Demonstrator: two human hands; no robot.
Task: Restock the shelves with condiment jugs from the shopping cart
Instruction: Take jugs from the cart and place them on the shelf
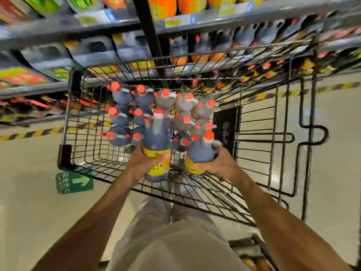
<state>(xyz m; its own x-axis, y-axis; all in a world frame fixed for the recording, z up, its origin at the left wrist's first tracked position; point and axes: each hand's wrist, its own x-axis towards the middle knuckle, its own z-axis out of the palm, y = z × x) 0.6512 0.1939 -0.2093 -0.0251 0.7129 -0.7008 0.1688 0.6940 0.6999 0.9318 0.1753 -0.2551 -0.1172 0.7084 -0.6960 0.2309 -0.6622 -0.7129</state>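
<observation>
A black wire shopping cart [82,153] stands in front of me with several red-capped condiment jugs [121,114] inside, dark ones on the left and brownish ones [185,102] on the right. My left hand [144,161] grips a dark jug with a yellow label [156,141] around its lower body, lifted above the cart's near edge. My right hand [218,163] grips a second dark jug [201,151] by its base, tilted beside the first. The shelves [195,22] beyond the cart carry more dark jugs [242,38].
The shelf unit has a black upright post [150,36]. Orange bottles [187,4] stand on the top shelf and dark cartons [93,47] on the left. A green floor arrow sign [74,181] lies left of the cart. Yellow-black tape [29,133] runs along the shelf base.
</observation>
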